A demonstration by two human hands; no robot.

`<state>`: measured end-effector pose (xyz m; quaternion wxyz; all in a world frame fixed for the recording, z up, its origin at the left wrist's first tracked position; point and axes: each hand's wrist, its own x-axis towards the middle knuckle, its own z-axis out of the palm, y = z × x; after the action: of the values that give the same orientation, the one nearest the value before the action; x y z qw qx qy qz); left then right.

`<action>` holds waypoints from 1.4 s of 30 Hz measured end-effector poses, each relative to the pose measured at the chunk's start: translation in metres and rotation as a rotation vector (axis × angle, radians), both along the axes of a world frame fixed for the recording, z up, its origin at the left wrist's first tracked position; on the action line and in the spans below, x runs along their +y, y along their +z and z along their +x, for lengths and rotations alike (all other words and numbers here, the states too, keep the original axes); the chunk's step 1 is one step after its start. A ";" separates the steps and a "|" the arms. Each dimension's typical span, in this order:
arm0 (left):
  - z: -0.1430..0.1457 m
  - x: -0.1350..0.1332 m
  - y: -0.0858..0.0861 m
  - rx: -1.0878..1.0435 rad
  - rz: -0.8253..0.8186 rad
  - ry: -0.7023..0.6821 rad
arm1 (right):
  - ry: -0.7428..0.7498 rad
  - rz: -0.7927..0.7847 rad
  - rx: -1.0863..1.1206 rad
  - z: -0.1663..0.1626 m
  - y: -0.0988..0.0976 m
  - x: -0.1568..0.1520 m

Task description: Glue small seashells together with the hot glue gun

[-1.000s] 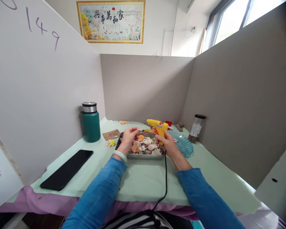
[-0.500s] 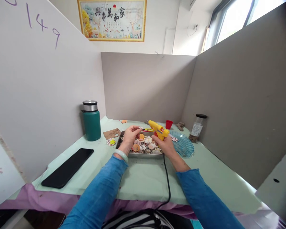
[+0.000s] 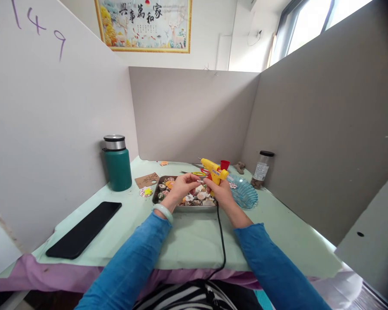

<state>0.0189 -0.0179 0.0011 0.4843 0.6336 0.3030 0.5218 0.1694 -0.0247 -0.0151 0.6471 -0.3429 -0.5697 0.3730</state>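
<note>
My right hand (image 3: 224,194) is wrapped round the handle of a yellow glue gun (image 3: 213,168), whose nozzle points to the far left. Its thumb stretches toward my left fingertips. My left hand (image 3: 183,188) is closed in a pinch on a small whitish piece (image 3: 199,181), too small to make out clearly. Both hands are above a metal tray (image 3: 194,209) filled with seashells (image 3: 201,196). The gun's black cord (image 3: 222,241) runs down over the table's front edge. Just beyond the tray lie yellow-and-red handled pliers or scissors (image 3: 198,173), partly hidden.
A green bottle (image 3: 118,170), a black phone (image 3: 84,230), a brown card (image 3: 147,180) and a decorated disc (image 3: 146,192) are at left. On the right are a blue glass plate (image 3: 247,193), red cup (image 3: 224,165) and lidded jar (image 3: 262,170). Partitions (image 3: 194,114) enclose the table.
My left hand has drawn in toward my right thumb, bringing the whitish piece nearer and lower. The glue gun stays in my right hand. The view has shifted slightly right.
</note>
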 end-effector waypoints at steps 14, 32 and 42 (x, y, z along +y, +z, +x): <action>0.000 0.001 0.003 0.063 -0.047 0.063 | -0.087 0.004 -0.051 0.004 0.002 0.001; -0.015 0.014 0.004 -0.099 0.045 0.339 | 0.086 0.005 -0.194 0.005 -0.002 -0.002; -0.018 0.011 0.008 -0.032 0.074 0.459 | 0.042 -0.006 -0.326 0.006 -0.008 0.002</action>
<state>0.0006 -0.0064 0.0090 0.3341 0.5572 0.4121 0.6388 0.1751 -0.0227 -0.0232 0.5371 -0.3887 -0.6732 0.3275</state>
